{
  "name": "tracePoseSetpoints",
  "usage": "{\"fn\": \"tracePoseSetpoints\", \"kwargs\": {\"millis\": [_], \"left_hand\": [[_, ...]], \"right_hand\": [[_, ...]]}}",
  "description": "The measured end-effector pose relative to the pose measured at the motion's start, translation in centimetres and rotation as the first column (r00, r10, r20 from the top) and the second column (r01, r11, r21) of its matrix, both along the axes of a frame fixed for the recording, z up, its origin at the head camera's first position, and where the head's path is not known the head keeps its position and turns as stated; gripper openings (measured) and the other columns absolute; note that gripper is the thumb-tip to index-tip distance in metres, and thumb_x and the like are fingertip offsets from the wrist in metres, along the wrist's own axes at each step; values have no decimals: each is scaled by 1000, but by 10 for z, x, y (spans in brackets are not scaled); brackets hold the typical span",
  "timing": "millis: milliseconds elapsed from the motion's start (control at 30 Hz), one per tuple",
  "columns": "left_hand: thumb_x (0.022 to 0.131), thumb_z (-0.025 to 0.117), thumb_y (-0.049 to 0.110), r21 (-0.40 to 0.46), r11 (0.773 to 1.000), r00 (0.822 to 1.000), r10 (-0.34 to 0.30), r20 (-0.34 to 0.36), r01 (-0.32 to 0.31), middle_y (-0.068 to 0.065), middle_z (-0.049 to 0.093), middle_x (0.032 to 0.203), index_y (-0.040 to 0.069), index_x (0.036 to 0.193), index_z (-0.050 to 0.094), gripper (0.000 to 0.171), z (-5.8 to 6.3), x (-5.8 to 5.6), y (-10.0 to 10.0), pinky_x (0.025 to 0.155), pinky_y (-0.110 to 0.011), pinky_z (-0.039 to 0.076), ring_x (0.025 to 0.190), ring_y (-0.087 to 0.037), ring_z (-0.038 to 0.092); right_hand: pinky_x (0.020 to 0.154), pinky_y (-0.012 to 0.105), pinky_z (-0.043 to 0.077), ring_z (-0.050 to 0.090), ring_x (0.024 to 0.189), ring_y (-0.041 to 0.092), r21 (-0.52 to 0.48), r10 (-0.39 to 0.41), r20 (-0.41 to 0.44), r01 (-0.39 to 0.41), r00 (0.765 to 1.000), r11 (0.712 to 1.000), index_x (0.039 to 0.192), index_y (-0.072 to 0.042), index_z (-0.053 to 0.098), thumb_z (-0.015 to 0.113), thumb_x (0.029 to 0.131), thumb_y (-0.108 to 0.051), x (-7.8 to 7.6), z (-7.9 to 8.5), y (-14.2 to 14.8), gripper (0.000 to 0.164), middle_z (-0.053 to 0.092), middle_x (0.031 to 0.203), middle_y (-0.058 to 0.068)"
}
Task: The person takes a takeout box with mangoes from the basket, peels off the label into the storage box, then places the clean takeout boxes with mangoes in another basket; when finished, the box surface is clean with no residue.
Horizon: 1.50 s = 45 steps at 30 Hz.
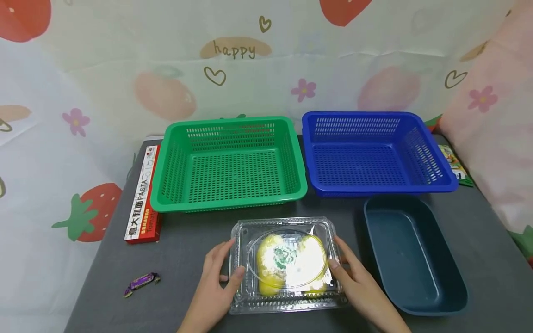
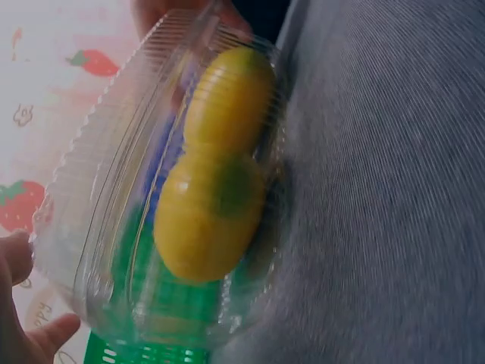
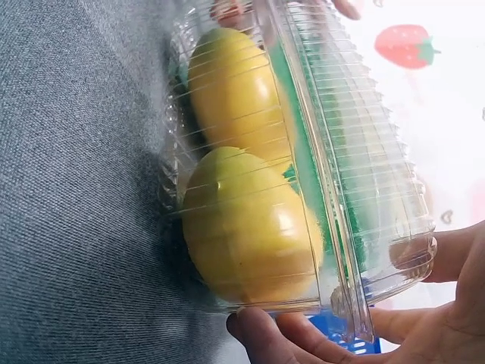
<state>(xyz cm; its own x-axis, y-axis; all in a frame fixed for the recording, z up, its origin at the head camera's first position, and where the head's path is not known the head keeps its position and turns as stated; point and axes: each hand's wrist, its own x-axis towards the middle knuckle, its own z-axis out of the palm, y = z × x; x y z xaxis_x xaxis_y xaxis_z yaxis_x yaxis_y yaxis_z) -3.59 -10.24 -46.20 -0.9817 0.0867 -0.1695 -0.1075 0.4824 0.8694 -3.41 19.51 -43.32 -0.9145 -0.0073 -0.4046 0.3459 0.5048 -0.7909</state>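
Observation:
A clear plastic clamshell box (image 1: 287, 304) lies on the dark grey cloth at the near middle, its lid down. Inside are two yellow fruits (image 1: 269, 287) with greenish patches, side by side; glare on the lid hides part of them in the head view. My left hand (image 1: 213, 287) holds the box's left side, thumb near the lid's edge. On the opposite side my right hand (image 1: 359, 283) grips the box, with its thumb at the lid's edge. Fingers of the right hand show under and beside the box in the right wrist view, close to the nearer fruit (image 3: 250, 235).
Behind the box stand a green basket (image 1: 229, 205) and a blue basket (image 1: 383, 189). A dark teal bin (image 1: 401, 259) is close by my right hand. At left lie a pasta box (image 1: 143, 199) and a purple wrapped candy (image 1: 142, 281). A green packet (image 1: 455, 166) is partly behind the blue basket.

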Motion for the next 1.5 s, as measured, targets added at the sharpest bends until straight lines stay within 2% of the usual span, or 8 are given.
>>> {"fn": "tracePoseSetpoints", "kwargs": {"millis": [267, 400, 533, 733, 933, 1133, 1300, 1500], "left_hand": [[94, 55, 48, -5, 1000, 999, 16, 31, -15, -8, 25, 153, 43, 147, 24, 61, -1, 0, 7, 83, -43, 46, 133, -31, 36], [94, 54, 51, -1, 1000, 998, 19, 54, -19, -12, 25, 151, 41, 149, 22, 65, 0, -1, 10, 85, -54, 46, 132, -38, 36], [93, 54, 52, 13, 999, 996, 36, 83, -37, -13, 25, 152, 44, 148, 20, 65, -1, 0, 12, 88, -61, 43, 131, -43, 37], [93, 56, 50, 3, 998, 995, 59, 79, -59, -11, 28, 150, 47, 146, 22, 64, -5, 0, 12, 84, -59, 44, 126, -41, 41], [93, 56, 49, -5, 998, 997, 59, 57, -59, -12, 30, 149, 46, 146, 23, 62, -5, 0, 13, 82, -58, 45, 122, -41, 43], [93, 56, 50, -8, 998, 997, 63, 51, -63, -11, 32, 147, 46, 146, 24, 62, -4, -1, 13, 83, -57, 45, 120, -38, 45], [93, 56, 50, 15, 997, 996, 69, 51, -70, -9, 32, 146, 48, 145, 23, 62, -6, 0, 13, 83, -55, 45, 120, -37, 45], [93, 56, 50, 28, 997, 996, 65, 54, -66, -7, 34, 145, 51, 144, 23, 61, -9, 0, 13, 80, -54, 46, 121, -37, 45]], "right_hand": [[69, 38, 50, 60, 107, 27, 15, 22, -3, -22, 1000, 1000, 151, -35, 21, 47, 93, -59, 0, 2, 0, 68, 48, 133, 16], [76, 46, 51, 53, 117, 35, 117, 87, -47, -81, 995, 990, 154, -24, 16, 45, 93, -61, -1, 12, 2, 77, 36, 141, 18], [84, 56, 47, 35, 127, 41, 264, 147, -173, -98, 974, 959, 153, -13, 21, 47, 95, -56, -3, 31, 4, 76, 24, 145, 22], [88, 57, 44, 36, 124, 37, 368, 276, -349, -140, 896, 919, 140, -10, 46, 56, 96, -42, -13, 47, -13, 56, 40, 137, 19], [95, 59, 42, 31, 131, 36, 457, 468, -411, -267, 782, 848, 125, -18, 61, 67, 91, -29, -28, 48, -37, 36, 44, 138, 13], [96, 55, 43, 34, 131, 30, 513, 576, -437, -335, 691, 790, 108, -24, 68, 74, 86, -25, -41, 46, -58, 23, 47, 137, 8], [94, 52, 45, 40, 126, 27, 514, 639, -428, -410, 639, 754, 107, -25, 68, 74, 85, -24, -48, 42, -71, 23, 50, 135, 7], [97, 54, 42, 43, 124, 26, 561, 672, -406, -412, 619, 718, 105, -28, 70, 76, 84, -23, -52, 34, -78, 22, 52, 134, 5]]}}
